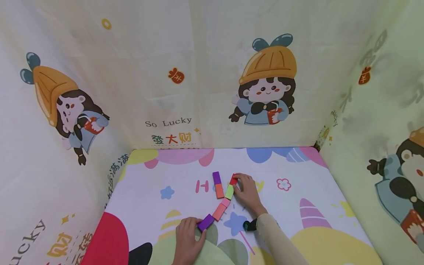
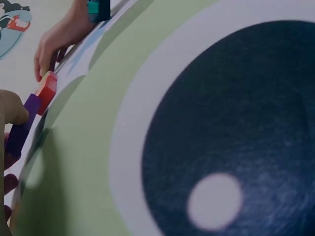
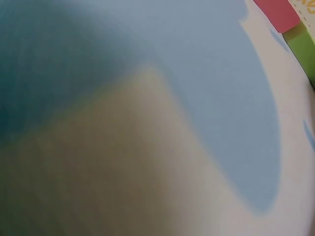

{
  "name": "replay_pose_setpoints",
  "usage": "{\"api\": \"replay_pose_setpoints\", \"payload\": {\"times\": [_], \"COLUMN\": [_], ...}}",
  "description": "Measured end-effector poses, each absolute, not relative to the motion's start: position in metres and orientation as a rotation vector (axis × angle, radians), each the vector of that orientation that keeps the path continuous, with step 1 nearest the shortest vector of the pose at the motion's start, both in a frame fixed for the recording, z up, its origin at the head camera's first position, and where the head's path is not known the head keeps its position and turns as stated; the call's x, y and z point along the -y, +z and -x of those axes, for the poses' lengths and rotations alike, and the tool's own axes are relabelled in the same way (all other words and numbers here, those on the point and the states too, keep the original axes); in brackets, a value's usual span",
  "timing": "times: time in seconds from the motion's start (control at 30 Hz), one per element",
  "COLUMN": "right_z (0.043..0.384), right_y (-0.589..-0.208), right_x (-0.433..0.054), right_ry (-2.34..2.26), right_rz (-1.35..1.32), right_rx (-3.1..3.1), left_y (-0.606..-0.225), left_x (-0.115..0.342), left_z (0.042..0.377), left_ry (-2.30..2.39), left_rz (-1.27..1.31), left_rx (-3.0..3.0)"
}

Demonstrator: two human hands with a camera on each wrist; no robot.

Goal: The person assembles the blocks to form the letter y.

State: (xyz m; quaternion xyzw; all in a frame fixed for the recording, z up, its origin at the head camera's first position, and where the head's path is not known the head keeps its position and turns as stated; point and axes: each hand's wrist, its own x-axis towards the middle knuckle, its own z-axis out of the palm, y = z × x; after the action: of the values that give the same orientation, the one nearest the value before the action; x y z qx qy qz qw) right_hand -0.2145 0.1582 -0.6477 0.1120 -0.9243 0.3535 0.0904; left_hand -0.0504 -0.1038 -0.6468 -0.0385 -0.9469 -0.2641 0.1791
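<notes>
Pinching a purple block between thumb and fingers, the left hand sits at the lower middle of the head view, its grip narrow around that piece. The right hand is farther up and to the right, its fingers bent down onto a red block and its thumb beside a green block; whether that grip squeezes the red piece, I cannot tell. Between the hands, near the centre of the worktop, the blocks form a slanting row: from the purple one at lower left, through a salmon block just beside it and a small pink block, to the green and red ones at upper right. To the left of the row's upper part, a second purple block and an orange block lie end to end, the orange one's lower end close to the pink piece. A dark wristband shows at the right wrist, next to a pale sleeve. In the right wrist view, the sleeve is blurred across the lower left, with the green block at the right edge.
</notes>
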Motion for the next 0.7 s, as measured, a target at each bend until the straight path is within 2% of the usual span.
{"api": "replay_pose_setpoints", "payload": {"times": [0.7], "right_z": [0.2129], "right_y": [-0.6442], "right_x": [-0.1576], "right_ry": [1.052], "right_rz": [-0.332], "right_rx": [2.767], "left_y": [-0.6460], "left_x": [0.1084], "left_z": [0.0480], "left_ry": [-0.735], "left_rz": [0.245], "left_rx": [2.806]}}
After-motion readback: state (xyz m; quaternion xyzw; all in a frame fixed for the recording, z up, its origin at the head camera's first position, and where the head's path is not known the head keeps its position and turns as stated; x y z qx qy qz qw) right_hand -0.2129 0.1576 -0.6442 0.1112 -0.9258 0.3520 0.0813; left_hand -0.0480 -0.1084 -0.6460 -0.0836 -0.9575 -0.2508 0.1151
